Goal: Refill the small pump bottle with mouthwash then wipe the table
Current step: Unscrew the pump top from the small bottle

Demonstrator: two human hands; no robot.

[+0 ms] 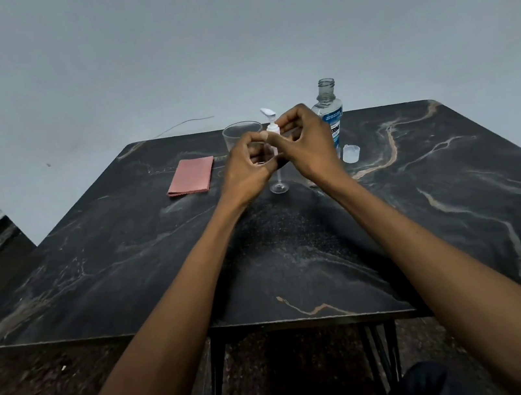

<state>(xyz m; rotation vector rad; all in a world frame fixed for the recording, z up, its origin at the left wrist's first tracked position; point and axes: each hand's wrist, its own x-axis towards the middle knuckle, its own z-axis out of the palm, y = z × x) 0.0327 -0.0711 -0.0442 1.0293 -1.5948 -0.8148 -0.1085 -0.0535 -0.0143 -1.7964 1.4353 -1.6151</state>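
Lying flat at the left of the dark table (457, 200) is a folded pink cloth (191, 176), then comes a clear cup (239, 134) whose content I cannot tell. At the middle the small pump bottle (277, 181) stands upright, spout pointing left, with left hand (247, 165) closed around its body and right hand (307, 144) pinching the white pump. Right of them stands the uncapped mouthwash bottle (330, 111), partly full, and its cap (351, 153) beside.

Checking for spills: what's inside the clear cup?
The clear cup looks empty in its upper part; its lower half is hidden behind the left hand, so I cannot tell about the bottom.
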